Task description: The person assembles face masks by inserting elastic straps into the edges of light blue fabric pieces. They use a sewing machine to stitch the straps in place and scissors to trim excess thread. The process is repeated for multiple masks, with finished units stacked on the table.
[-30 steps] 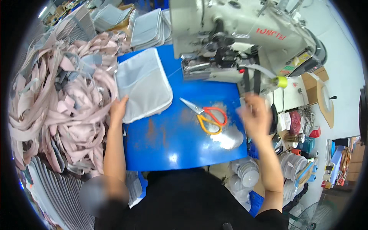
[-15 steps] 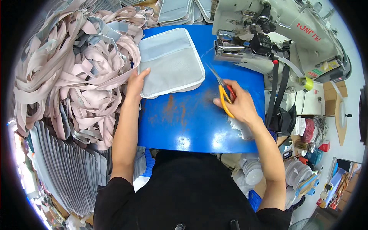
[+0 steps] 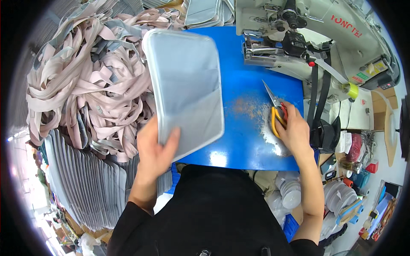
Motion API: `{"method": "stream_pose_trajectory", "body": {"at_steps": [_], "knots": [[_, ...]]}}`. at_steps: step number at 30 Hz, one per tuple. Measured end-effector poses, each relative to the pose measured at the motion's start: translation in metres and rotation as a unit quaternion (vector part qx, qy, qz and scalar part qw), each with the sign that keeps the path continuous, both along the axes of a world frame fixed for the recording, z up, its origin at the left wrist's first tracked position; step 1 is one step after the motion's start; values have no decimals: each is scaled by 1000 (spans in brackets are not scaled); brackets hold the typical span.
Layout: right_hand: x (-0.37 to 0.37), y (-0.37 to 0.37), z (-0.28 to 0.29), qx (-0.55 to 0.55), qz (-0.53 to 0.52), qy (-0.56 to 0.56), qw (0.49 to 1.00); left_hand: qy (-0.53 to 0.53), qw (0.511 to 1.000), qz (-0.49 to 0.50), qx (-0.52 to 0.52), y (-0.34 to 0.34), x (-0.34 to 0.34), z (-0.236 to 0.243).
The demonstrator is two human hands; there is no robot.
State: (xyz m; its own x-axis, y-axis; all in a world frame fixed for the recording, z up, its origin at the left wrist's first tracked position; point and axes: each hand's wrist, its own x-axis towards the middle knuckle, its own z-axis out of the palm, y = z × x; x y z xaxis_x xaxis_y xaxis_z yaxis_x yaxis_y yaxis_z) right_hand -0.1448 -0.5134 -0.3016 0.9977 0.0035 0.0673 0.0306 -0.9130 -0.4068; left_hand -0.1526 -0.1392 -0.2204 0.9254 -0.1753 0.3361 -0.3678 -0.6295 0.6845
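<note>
My left hand (image 3: pixel 158 149) grips a grey fabric panel (image 3: pixel 188 85) with white bound edges and rounded corners by its lower left corner, thumb on top. The panel is lifted and tilted, its edges a little blurred. My right hand (image 3: pixel 294 128) is closed round the scissors (image 3: pixel 278 112), which have yellow and red handles and blades pointing to the far left. They are over the right part of the blue work surface (image 3: pixel 243 149), apart from the panel. Beyond both hands stands a sewing machine (image 3: pixel 294 42).
A big heap of pink and grey fabric strips (image 3: pixel 102 81) fills the left side. Below it stands a row of grey panels (image 3: pixel 85 187), packed upright. More grey panels (image 3: pixel 205 12) lie at the far edge. Tape spools (image 3: pixel 339 196) are at the lower right.
The panel has come nearer to me, lifted and tilted, with my left hand. My right hand has moved right with the scissors, away from the panel and the machine.
</note>
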Motion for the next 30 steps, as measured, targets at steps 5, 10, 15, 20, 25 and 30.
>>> {"method": "stream_pose_trajectory", "body": {"at_steps": [5,10,15,20,25,30], "knots": [[0,-20,-10,58,70,-117,989,-115,940,-182,264,-5,-33,7],[28,22,7,233,83,-87,965,39,912,-253,319,2,-40,-65],[69,106,-15,84,267,-156,947,-65,937,-128,319,23,-58,18],[101,126,-35,-22,258,-108,960,-223,780,365,457,112,-102,144],[103,129,-33,23,260,-76,962,-26,728,528,437,189,-155,165],[92,127,-13,83,251,-108,958,-44,757,497,422,190,-147,171]]}}
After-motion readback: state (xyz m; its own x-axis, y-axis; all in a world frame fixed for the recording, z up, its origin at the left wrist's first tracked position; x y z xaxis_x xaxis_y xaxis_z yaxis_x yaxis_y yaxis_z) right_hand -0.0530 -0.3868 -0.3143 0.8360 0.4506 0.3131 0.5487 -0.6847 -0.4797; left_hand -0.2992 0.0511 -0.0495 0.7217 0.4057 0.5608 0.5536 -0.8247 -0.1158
